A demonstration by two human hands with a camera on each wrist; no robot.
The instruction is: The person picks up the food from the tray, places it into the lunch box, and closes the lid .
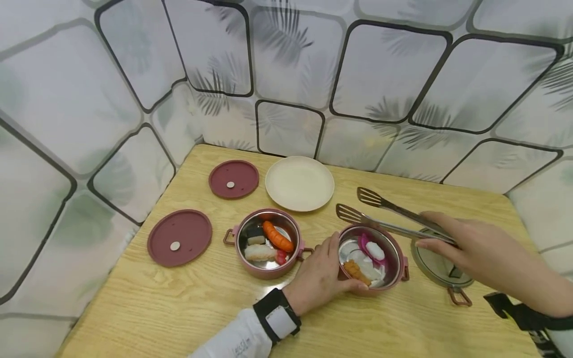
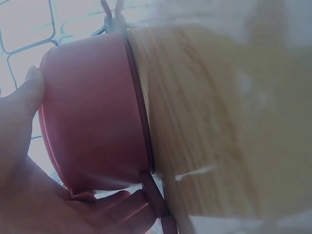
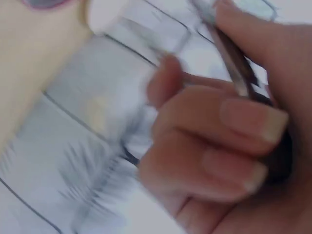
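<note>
My left hand (image 1: 318, 278) holds the side of the right-hand pink pot (image 1: 395, 283), thumb up at the rim. In the left wrist view the pot (image 2: 92, 112) stands on the table with my fingers curled by its handle (image 2: 155, 197). A brown fried piece (image 1: 356, 272) and a magenta-and-white piece (image 1: 375, 251) lie inside it. My right hand (image 1: 483, 253) grips metal tongs (image 1: 394, 227), whose two slotted ends stand apart above the pot's far left rim, with nothing between them. Blur softens the right wrist view, where curled fingers (image 3: 204, 141) wrap the tongs' handle.
Left of my hand stands another pink pot (image 1: 264, 273), holding an orange sausage (image 1: 277, 237) and sushi-like pieces (image 1: 259, 252). Behind are a cream plate (image 1: 300, 184) and a dark red lid (image 1: 234, 179); a larger lid (image 1: 179, 237) lies left. A glass lid (image 1: 429, 258) sits below my right hand.
</note>
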